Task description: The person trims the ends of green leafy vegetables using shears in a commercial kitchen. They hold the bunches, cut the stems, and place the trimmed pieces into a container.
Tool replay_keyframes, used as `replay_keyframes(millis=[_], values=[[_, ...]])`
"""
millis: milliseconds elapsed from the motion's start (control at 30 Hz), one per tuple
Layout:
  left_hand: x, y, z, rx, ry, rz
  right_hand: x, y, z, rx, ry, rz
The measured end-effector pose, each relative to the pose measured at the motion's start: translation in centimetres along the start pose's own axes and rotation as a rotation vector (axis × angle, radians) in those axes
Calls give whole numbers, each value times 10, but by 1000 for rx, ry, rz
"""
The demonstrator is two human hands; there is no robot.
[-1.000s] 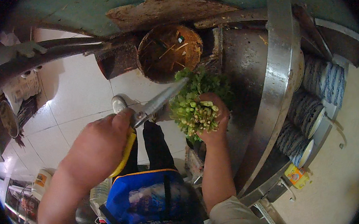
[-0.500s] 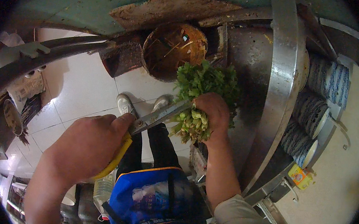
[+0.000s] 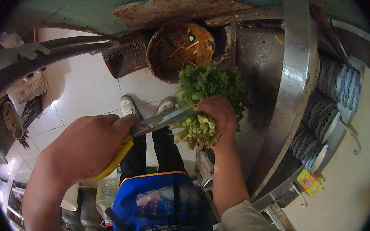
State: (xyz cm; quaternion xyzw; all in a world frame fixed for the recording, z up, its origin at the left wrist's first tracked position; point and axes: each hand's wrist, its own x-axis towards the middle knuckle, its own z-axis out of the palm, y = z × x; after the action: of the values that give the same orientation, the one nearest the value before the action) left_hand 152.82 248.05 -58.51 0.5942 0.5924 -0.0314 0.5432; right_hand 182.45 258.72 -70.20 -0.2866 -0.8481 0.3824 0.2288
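Observation:
My right hand (image 3: 219, 116) is wrapped round a bunch of leafy greens (image 3: 211, 84). Its dark green leaves spread beyond the fist, and the pale cut stem ends stick out toward me. My left hand (image 3: 84, 146) is closed on scissors (image 3: 163, 120) with a yellow handle. Their metal blades reach across to the stems beside my right fingers. How far the blades are parted is hard to see, and the tips are partly hidden by the stems and fingers.
Just beyond the greens stands a round brown bin (image 3: 150, 59) with scraps inside. A dustpan (image 3: 123, 61) lies beside it. At right runs a curved-looking metal edge (image 3: 293, 66), with stacked patterned plates (image 3: 326, 116) past it. My shoes (image 3: 128, 105) are on white floor tiles.
The scissors and my left hand have shifted slightly left. My right hand and the bunch have moved only a little, also leftward. Both grips stay the same.

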Motion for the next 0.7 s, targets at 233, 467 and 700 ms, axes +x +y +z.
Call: replay_keyframes(millis=[233, 467, 700], values=[[5, -1, 3, -41, -28, 6, 3, -1, 5, 18, 35, -22], [6, 1, 10, -82, -42, -89, -2, -4, 6, 22, -52, 117], [1, -13, 26, 91, 413, 20, -17, 1, 12, 194, -159, 270]])
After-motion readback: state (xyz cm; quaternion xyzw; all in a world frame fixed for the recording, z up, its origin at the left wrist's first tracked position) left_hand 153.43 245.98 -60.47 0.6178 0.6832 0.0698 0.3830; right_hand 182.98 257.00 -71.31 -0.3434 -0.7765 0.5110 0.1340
